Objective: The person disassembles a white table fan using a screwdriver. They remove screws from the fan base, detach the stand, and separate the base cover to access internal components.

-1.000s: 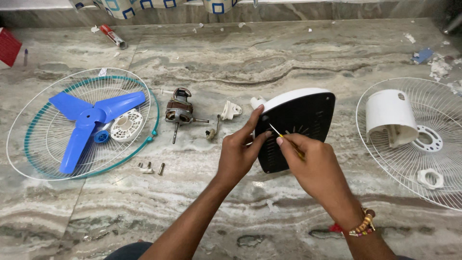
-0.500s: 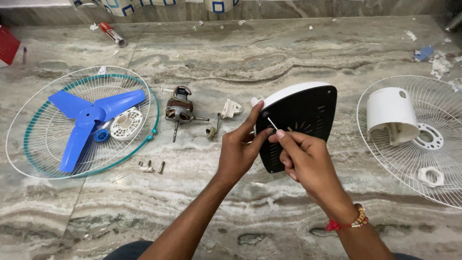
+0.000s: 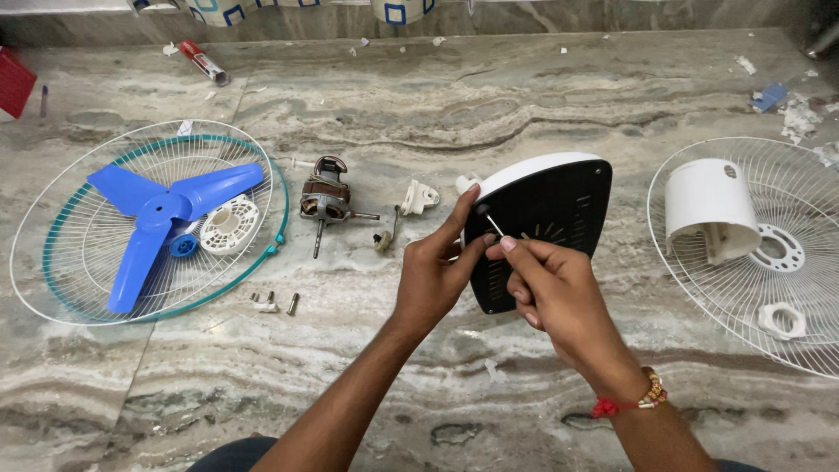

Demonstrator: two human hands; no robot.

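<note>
Fan base (image 3: 559, 210) in left hand (image 3: 433, 271); right hand (image 3: 551, 288) applies screwdriver (image 3: 491, 221).

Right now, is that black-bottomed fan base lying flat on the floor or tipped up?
Tipped up. The left hand holds the fan base on edge, black underside facing the camera, while the right hand works a screwdriver into it.

Fan base (image 3: 546, 232): black underside, white rim. Fan blade (image 3: 157, 214): blue. Grille (image 3: 144, 223): white wire, teal ring. Counter (image 3: 419, 114): grey-brown veined marble.

The right hand (image 3: 559, 293) has swung its screwdriver (image 3: 492, 222) tip up to the fan base (image 3: 546, 223) corner.
</note>
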